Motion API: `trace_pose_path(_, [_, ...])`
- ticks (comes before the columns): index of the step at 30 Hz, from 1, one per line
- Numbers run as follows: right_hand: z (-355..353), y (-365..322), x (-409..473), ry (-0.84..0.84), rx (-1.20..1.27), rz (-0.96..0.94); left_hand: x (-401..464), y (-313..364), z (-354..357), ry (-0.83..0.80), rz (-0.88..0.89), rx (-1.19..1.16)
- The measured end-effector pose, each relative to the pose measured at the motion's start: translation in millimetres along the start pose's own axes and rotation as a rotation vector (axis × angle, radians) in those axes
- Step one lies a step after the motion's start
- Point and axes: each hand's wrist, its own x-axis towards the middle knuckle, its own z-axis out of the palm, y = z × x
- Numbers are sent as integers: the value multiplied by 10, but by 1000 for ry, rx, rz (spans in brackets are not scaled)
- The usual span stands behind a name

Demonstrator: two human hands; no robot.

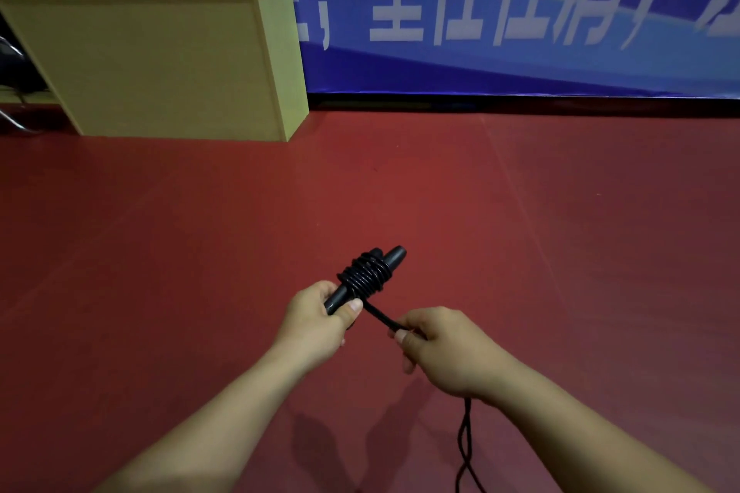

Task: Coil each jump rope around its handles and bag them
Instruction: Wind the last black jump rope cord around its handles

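My left hand (316,318) grips the near ends of two black jump rope handles (394,256) held side by side and pointing away to the upper right. Several turns of black rope (364,276) are coiled around their middle. A short taut stretch of rope runs from the coil to my right hand (440,348), which pinches it. The loose remainder of the rope (464,444) hangs below my right wrist and leaves the view at the bottom edge. No bag is in view.
Red floor (520,212) spreads under and around my hands. A light wooden box (160,64) stands at the far left against a blue banner (520,12) with large white characters. Dark metal legs (10,52) show at the left edge.
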Motion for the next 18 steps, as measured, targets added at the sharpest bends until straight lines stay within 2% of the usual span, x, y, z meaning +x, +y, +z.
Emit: trace_pose_path(18, [13,-91,-47,66,-68,-57,161,-143,-93,60,-28,247])
